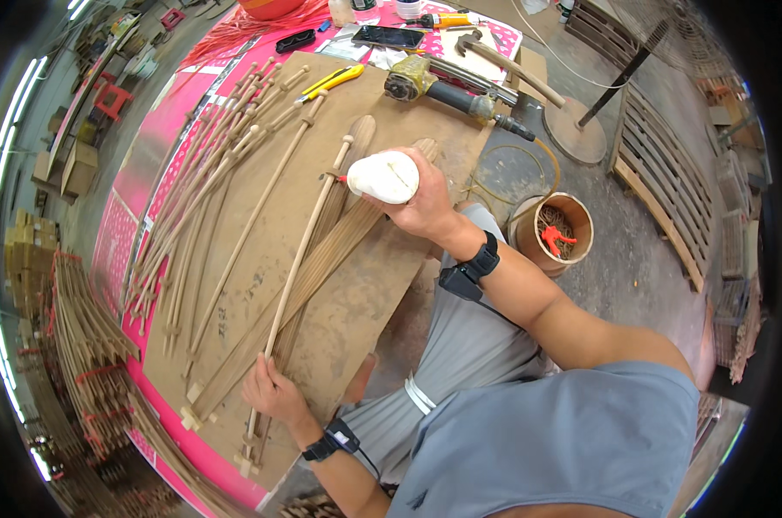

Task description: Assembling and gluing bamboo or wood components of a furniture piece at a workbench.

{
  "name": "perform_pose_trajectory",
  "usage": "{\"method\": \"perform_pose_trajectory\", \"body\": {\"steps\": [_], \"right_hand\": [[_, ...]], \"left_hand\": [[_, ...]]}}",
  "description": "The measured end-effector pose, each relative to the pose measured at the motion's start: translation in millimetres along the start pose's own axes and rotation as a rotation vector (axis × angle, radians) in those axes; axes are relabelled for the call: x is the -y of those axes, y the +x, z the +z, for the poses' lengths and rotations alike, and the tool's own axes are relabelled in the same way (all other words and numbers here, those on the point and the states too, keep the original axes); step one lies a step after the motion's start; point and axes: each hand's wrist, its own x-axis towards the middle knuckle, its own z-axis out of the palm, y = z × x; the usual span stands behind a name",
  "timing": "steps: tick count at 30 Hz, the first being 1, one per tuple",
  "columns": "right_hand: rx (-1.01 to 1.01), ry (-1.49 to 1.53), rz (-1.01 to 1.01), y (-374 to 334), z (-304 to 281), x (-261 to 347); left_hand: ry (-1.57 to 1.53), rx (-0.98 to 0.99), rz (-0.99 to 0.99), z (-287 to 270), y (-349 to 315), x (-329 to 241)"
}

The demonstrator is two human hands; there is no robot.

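Note:
My right hand (427, 197) is closed around a white squeeze bottle (386, 178). The bottle's red tip points left, by a small collar near the top of a thin wooden rod (297, 261); whether it touches cannot be told. At the rod's lower part, my left hand (275, 394) pinches it between thumb and fingers. The rod has a rounded knob at its far end. Beneath it, flat wooden slats (322, 263) lie crossed on a brown board (339, 332). Another knobbed rod (257, 211) lies to the left, beside a bundle of similar rods (202, 160).
At the back are a yellow utility knife (332, 84), an air tool (449, 93) with a hose, a hammer (516, 67) and a phone (388, 36). A round bin (585, 233) holding small brown pieces and a red object stands right. Stacked slats (84, 345) stand left.

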Motion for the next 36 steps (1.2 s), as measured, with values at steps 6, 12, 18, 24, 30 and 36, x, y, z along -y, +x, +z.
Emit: {"method": "perform_pose_trajectory", "body": {"steps": [6, 12, 18, 24, 30, 36], "right_hand": [[0.038, -0.08, -0.049, -1.8, -1.5, -1.7], [0.056, -0.071, -0.074, -1.4, -1.4, 3.8], [0.035, -0.053, -0.091, 0.9, 1.0, 8.8], [0.068, -0.111, -0.106, 2.8, -2.2, 11.4], [0.107, 0.145, 0.147, -6.5, -12.5, 49.6], [0.241, 0.298, 0.217, -33.7, -9.2, 81.1]], "left_hand": [[-0.003, -0.007, -0.007, 0.4, -0.4, 0.2], [-0.017, -0.03, -0.002, 1.3, 0.5, -1.1], [-0.033, -0.025, -0.016, 0.8, -1.2, -0.6], [-0.049, -0.001, -0.049, 1.6, -2.4, -1.6], [-0.054, -0.011, -0.053, -0.5, -1.9, -4.2], [-0.077, -0.017, -0.072, -1.7, 1.4, -6.4]]}}
